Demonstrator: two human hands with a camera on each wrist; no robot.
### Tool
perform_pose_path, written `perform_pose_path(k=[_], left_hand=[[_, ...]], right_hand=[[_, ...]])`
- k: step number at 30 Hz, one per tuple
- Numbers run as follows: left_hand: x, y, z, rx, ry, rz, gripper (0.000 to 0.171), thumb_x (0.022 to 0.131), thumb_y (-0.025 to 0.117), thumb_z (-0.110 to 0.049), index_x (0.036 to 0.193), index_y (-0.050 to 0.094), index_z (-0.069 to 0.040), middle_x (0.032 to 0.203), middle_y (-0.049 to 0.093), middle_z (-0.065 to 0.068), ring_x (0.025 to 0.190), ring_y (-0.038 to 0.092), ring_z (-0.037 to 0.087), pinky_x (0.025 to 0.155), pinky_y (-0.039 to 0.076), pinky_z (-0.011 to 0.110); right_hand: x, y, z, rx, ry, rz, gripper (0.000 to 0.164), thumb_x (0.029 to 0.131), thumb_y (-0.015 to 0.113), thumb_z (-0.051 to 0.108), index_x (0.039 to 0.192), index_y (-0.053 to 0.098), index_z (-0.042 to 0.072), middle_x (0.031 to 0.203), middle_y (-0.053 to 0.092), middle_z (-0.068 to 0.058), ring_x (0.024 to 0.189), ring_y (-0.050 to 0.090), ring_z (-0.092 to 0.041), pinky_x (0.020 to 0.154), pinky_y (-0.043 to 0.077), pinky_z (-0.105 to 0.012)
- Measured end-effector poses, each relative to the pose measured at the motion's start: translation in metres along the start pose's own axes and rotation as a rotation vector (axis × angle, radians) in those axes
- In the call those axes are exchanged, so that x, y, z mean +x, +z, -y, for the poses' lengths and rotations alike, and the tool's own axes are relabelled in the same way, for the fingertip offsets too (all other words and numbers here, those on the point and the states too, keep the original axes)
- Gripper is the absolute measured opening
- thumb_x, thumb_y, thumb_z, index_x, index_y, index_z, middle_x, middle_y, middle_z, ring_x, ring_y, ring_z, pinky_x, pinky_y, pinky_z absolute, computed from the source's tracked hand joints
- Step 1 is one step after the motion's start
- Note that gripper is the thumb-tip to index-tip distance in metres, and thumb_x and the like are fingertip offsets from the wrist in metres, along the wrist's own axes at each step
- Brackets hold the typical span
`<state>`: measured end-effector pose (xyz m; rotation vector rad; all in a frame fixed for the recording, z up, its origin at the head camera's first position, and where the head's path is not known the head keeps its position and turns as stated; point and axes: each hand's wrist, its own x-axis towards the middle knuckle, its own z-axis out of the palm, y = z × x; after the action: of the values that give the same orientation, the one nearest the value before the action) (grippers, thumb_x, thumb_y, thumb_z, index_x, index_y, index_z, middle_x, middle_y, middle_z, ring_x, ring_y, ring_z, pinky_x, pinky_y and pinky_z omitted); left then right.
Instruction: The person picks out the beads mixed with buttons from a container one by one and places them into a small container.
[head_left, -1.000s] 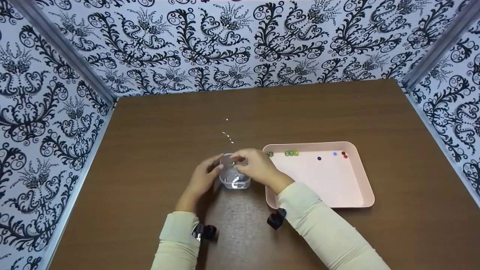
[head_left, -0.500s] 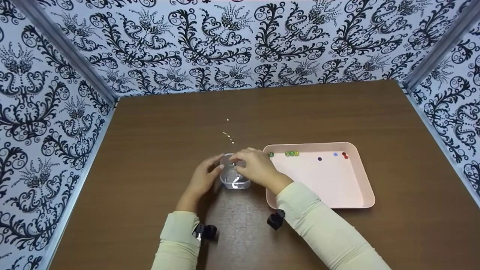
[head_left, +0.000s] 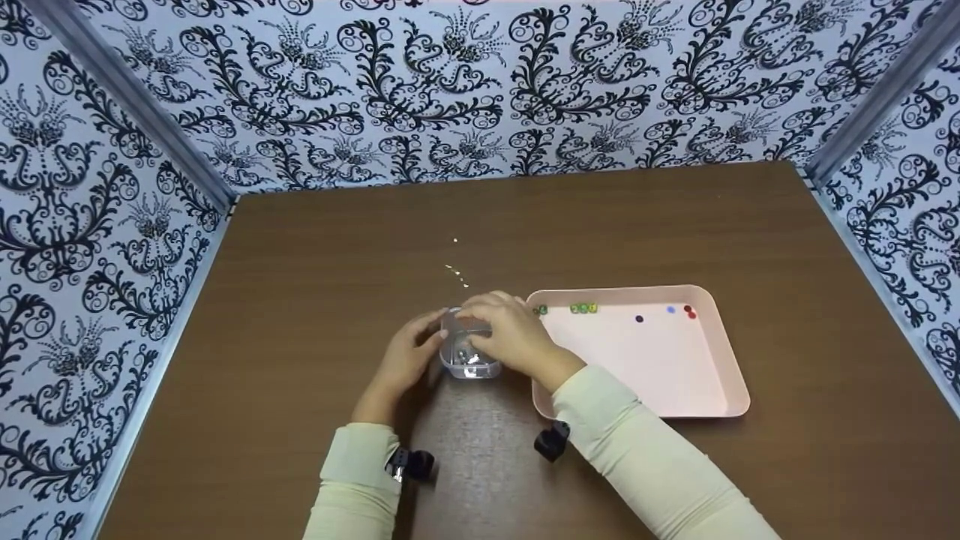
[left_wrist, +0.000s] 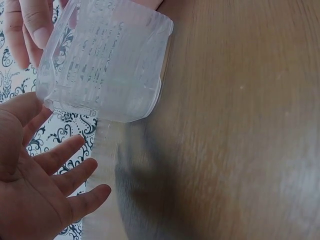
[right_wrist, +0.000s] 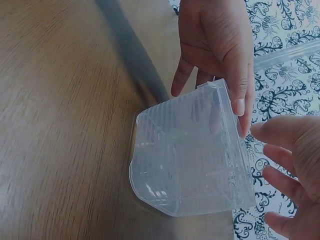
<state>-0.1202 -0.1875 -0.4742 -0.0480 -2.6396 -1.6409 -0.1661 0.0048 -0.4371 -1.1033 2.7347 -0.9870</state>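
A clear plastic container (head_left: 471, 370) stands on the brown table, left of the tray. My left hand (head_left: 403, 358) holds its left side, thumb and index finger at the rim; in the left wrist view the other fingers of that hand (left_wrist: 47, 192) spread outward. Over the container's opening hovers my right hand (head_left: 511, 337). Thumb and fingers of the right hand (right_wrist: 295, 175) are apart in the right wrist view, with nothing seen between them. Glints show inside the container, but its contents are unclear.
A pink tray (head_left: 724, 360) lies to the right, under the right forearm. Along its far side are green-yellow beads (head_left: 583, 308), a dark bead (head_left: 639, 319), a blue bead (head_left: 670, 309) and red beads (head_left: 690, 312). Small white bits (head_left: 457, 274) lie beyond the container. Patterned walls enclose the table.
My right hand's fingertips have moved apart over the container, after being close together before. The left hand and container have stayed in place.
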Motion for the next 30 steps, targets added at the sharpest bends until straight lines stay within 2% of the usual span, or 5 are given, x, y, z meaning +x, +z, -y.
perform_pose_path(k=[9,15,21,30], left_hand=[[-0.001,0.0,0.001,0.003,0.028,-0.001,0.039,0.094,0.059,-0.011,0.13,0.057,0.004,0.132,0.055,0.025,0.127,0.047,0.04,0.11,0.033,0.052],[0.0,0.0,0.0,-0.012,0.009,-0.004,0.039,0.094,0.059,-0.011,0.13,0.057,0.003,0.132,0.056,0.024,0.128,0.047,0.039,0.111,0.032,0.051],[0.0,0.0,-0.001,-0.03,0.001,-0.003,0.039,0.094,0.059,-0.01,0.131,0.057,0.002,0.133,0.055,0.022,0.129,0.047,0.037,0.111,0.031,0.05],[-0.001,0.001,-0.001,-0.024,-0.011,-0.003,0.039,0.094,0.059,-0.011,0.131,0.057,0.001,0.133,0.056,0.022,0.128,0.047,0.037,0.111,0.032,0.049]], right_hand=[[-0.001,-0.002,0.0,-0.049,-0.011,-0.031,0.052,0.081,0.076,0.021,0.131,0.061,0.017,0.144,0.048,-0.006,0.136,0.039,-0.028,0.109,0.03,-0.055],[-0.002,-0.006,0.001,-0.045,0.014,-0.038,0.062,0.081,0.078,0.024,0.137,0.055,0.02,0.152,0.039,-0.004,0.141,0.031,-0.028,0.11,0.022,-0.064],[-0.004,-0.011,0.0,-0.04,0.028,-0.04,0.071,0.078,0.08,0.029,0.142,0.049,0.023,0.156,0.031,-0.003,0.145,0.022,-0.029,0.11,0.015,-0.069],[-0.007,-0.017,-0.005,-0.114,0.046,-0.052,0.081,0.075,0.082,0.035,0.146,0.043,0.025,0.159,0.024,-0.002,0.147,0.014,-0.029,0.109,0.012,-0.071]])
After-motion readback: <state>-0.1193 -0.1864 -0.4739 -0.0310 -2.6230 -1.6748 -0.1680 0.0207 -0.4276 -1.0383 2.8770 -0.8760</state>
